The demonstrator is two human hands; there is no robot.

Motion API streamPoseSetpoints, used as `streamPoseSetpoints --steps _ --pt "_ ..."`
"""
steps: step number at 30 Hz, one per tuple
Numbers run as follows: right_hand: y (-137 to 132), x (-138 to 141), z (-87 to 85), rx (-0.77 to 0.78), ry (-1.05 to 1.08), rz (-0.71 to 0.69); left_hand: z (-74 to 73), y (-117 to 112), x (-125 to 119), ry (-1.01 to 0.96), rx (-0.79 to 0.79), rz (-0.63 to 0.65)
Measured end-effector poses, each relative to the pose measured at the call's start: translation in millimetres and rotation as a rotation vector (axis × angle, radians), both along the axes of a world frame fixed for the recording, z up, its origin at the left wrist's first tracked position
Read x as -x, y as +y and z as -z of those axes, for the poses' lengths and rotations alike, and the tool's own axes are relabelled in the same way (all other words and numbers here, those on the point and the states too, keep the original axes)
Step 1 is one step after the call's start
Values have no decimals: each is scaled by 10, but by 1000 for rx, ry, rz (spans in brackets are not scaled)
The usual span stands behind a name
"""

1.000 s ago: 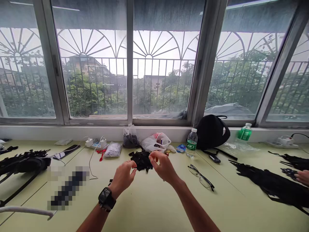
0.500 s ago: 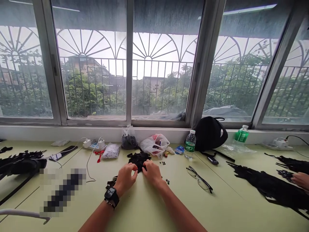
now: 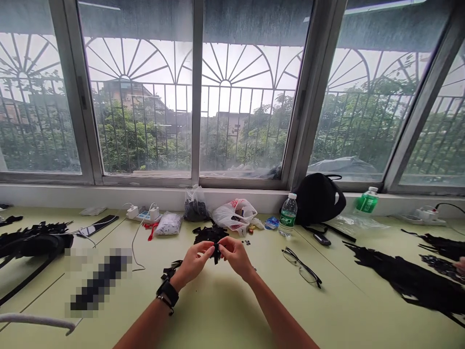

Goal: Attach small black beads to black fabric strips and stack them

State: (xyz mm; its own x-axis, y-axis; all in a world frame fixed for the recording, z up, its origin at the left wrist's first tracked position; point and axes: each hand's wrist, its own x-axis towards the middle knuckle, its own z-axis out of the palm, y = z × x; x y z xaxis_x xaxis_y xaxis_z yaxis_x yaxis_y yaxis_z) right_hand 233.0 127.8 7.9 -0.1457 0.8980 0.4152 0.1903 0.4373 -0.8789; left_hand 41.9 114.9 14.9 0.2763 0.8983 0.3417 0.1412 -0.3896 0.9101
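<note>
My left hand (image 3: 193, 262), with a black watch on its wrist, and my right hand (image 3: 235, 255) meet above the green table (image 3: 225, 310). Both pinch a small black piece (image 3: 217, 252) between their fingertips, held up off the table. Just behind them lies a pile of black pieces (image 3: 209, 234). A few more black pieces (image 3: 171, 269) lie left of my left wrist. Tiny beads (image 3: 248, 241) are scattered near the pile.
Along the window sill stand a water bottle (image 3: 288, 215), a white plastic bag (image 3: 234, 214), a clear bag of dark bits (image 3: 194, 206), a black bag (image 3: 317, 198) and a power strip (image 3: 143, 214). Glasses (image 3: 301, 265) lie to the right. Black feathered strips (image 3: 407, 276) cover the far right.
My hands went down to the pile of black pieces, then rose again with one small piece pinched between them.
</note>
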Motion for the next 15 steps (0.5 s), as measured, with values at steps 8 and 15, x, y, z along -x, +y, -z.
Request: streamPoseSetpoints --steps 8,15 --pt "-89 45 -23 -73 -43 116 24 -75 -48 -137 211 79" --pt "-121 144 29 -142 -63 278 92 -54 -53 -224 303 8"
